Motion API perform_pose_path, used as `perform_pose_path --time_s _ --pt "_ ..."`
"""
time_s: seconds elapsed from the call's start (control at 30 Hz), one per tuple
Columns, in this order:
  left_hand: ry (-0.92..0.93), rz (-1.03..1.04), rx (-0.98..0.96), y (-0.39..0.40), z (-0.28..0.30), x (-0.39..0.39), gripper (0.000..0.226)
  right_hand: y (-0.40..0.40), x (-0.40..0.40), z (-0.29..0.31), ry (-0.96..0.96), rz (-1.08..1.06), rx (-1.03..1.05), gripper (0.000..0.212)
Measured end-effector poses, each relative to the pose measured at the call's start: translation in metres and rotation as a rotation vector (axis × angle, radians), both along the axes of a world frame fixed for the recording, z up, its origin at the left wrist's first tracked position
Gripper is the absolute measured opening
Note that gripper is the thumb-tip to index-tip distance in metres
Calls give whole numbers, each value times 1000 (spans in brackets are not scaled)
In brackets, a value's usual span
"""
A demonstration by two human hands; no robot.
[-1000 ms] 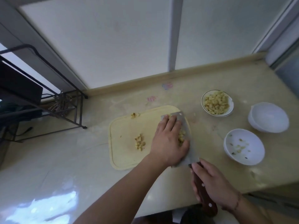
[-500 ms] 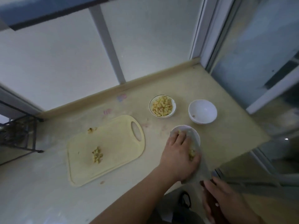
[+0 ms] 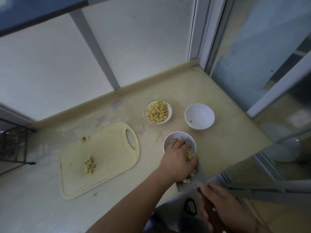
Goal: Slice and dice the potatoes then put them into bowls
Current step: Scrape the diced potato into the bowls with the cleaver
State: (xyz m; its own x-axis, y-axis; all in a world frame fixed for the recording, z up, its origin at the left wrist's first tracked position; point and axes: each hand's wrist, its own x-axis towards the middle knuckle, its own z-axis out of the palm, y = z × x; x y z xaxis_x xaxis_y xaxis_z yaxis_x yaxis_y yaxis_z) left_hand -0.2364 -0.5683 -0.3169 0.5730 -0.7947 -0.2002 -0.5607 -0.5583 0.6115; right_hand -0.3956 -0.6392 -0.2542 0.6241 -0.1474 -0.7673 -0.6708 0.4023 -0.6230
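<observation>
desk (image 3: 218,91): beige, carries everything
cutting board (image 3: 107,153): left of left grip, small dice pile on it
left grip (image 3: 176,158): fingers flat, pushing potato dice (image 3: 190,155) off knife blade (image 3: 193,180) into near white bowl (image 3: 170,138)
right grip (image 3: 223,207): clenched round knife handle
full bowl (image 3: 158,112): beyond left grip

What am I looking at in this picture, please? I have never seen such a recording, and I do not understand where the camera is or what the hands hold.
There is no machine here. A person wears a wide-angle camera on the head, so you look down at their own two hands. On the counter lie a cutting board with a small pile of potato cubes, a full bowl of cubes, and a nearly empty white bowl. The right hand grips the wooden handle of a cleaver. The left hand presses diced potato against its blade, over the nearest white bowl.
</observation>
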Motion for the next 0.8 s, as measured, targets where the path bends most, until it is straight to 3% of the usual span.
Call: perform_pose_path --time_s 0.1,0.27,0.53,0.7,0.8 --pt "-2 -21 -28 -6 -6 8 61 -1 3 0 3 2 9 32" --pt "24 -66 -57 -9 -18 23 49 -1 6 0 12 -10 20 31" --pt "37 -106 -290 1 -7 30 55 -5 10 -1 38 -4 27 32" --pt "-36 -366 -153 21 -1 23 87 -6 11 -1 26 11 17 32" --pt "-148 -400 -66 18 -6 25 93 -8 12 -2 35 22 13 33"
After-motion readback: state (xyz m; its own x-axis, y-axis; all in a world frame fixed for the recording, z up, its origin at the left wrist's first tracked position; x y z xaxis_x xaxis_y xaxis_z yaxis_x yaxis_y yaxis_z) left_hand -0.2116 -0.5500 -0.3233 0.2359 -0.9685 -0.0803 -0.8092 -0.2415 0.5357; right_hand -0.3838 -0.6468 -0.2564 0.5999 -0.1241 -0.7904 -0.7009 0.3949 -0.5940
